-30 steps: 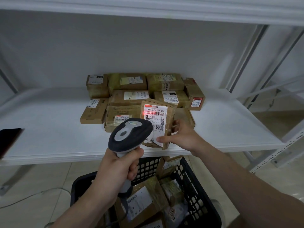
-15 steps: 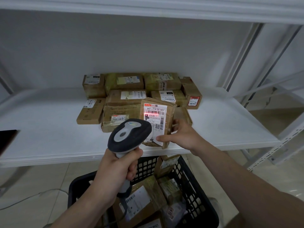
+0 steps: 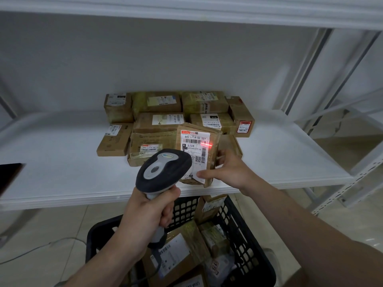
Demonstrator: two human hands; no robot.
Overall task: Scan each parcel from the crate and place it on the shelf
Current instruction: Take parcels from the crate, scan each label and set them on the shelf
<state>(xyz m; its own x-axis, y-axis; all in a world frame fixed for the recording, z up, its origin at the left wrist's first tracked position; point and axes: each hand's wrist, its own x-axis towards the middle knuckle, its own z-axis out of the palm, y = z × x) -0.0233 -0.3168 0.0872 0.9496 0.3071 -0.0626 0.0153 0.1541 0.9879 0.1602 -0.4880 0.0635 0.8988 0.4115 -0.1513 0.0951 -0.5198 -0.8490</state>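
Back of the shelf [image 3: 62,179]: a stack [image 3: 159,125] of brown taped boxes, close behind the held parcel [image 3: 198,156]. At the shelf's left edge, part of a dark flat thing [image 3: 10,175]. Below the shelf, a black crate [image 3: 248,235] with more boxes inside. On the floor to its left, a thin cable [image 3: 41,247]. Between camera and parcel, the head of the scanner [image 3: 163,170], hiding the lower left corner of the label [image 3: 193,139].

Parcel over the front part of the shelf, pinched in the right hand [image 3: 232,172]: thumb pressed on the label's lower edge, fingers curled round the right side and back. Cannot tell whether resting on the shelf or lifted off it. Scanner just left of it and nearer the camera, gripped by the handle in the left hand [image 3: 149,218], fingers wrapped round, head near the parcel but apart.

Stood on end, long axis up and down. Label turned toward the scanner, with a red line [image 3: 207,145] across the barcode near the right edge.
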